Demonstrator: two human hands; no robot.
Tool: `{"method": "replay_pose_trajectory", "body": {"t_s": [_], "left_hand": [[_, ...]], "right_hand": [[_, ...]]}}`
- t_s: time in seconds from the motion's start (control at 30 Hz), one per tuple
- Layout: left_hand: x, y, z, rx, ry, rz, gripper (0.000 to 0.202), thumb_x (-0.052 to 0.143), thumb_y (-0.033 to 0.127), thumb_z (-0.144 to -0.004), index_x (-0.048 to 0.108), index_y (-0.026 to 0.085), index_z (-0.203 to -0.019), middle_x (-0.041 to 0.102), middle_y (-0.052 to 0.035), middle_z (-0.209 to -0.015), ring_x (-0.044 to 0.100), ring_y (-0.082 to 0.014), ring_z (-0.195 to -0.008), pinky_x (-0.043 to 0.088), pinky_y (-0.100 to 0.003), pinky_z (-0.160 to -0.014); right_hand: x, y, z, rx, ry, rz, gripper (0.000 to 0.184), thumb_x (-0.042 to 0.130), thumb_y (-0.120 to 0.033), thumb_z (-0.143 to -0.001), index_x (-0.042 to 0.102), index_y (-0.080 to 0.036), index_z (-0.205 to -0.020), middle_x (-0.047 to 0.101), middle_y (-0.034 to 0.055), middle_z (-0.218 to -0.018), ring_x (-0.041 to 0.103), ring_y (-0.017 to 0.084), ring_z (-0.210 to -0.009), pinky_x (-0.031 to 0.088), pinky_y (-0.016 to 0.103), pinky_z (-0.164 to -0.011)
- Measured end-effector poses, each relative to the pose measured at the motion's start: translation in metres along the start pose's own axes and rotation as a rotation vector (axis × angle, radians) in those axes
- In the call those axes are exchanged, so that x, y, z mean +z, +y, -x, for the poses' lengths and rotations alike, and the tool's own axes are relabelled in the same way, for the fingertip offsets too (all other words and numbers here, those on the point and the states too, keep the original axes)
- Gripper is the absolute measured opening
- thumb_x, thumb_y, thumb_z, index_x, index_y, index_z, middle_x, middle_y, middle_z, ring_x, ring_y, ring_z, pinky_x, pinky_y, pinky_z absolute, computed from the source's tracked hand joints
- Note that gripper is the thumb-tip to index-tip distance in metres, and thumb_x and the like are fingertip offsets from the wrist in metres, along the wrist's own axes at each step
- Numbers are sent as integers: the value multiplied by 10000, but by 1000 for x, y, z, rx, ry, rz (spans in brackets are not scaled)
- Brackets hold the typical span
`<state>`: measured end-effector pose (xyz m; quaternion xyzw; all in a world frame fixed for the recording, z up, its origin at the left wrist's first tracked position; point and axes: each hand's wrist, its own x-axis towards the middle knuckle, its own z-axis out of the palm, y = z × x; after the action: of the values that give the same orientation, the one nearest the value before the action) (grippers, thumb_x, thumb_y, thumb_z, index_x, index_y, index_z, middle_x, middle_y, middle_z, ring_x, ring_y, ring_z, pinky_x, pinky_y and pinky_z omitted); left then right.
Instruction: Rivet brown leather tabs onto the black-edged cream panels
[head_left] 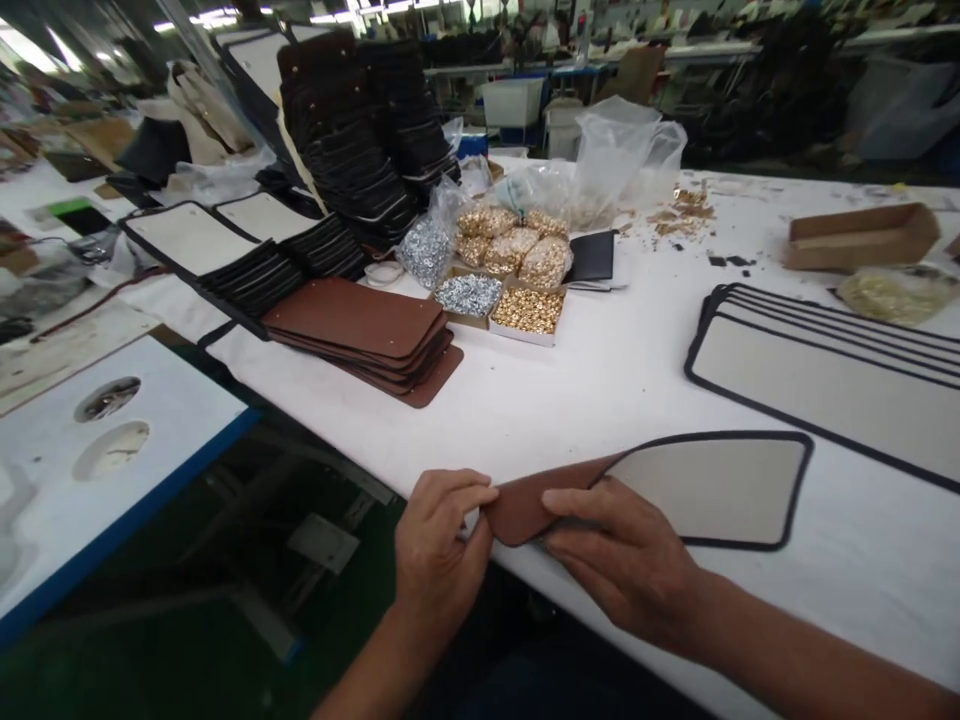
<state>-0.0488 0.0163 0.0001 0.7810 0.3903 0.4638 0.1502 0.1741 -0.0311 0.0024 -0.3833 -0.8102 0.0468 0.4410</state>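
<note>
"What step are you on, and what does it need?"

"I'd judge it as close handwork at the left end of one brown-and-grey panel, bent up above the near edge of my white table. The next move seems to call for exact fingertips on the left and a steady hold on the right."

"And your hands?"

"My left hand is curled, thumb and fingers pinching the panel's left end; whether they hide something small, I can't tell. Just right of it, my right hand is partly closed, gripping the near edge. Farther right, the panel's grey side faces up."
</note>
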Motion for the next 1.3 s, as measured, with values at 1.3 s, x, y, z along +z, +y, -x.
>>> {"method": "replay_pose_trajectory", "body": {"t_s": [1.3], "left_hand": [[15,-17,-2,84,-252,161,419,601,-66,-829,646,174,-1170,662,-93,-1101,610,-212,-1018,556,-377,-845]], "right_hand": [[14,18,-5,117,-58,-120,267,642,-60,-917,693,-219,-1126,659,106,-1220,657,196,-1060,587,336,-894]]}}
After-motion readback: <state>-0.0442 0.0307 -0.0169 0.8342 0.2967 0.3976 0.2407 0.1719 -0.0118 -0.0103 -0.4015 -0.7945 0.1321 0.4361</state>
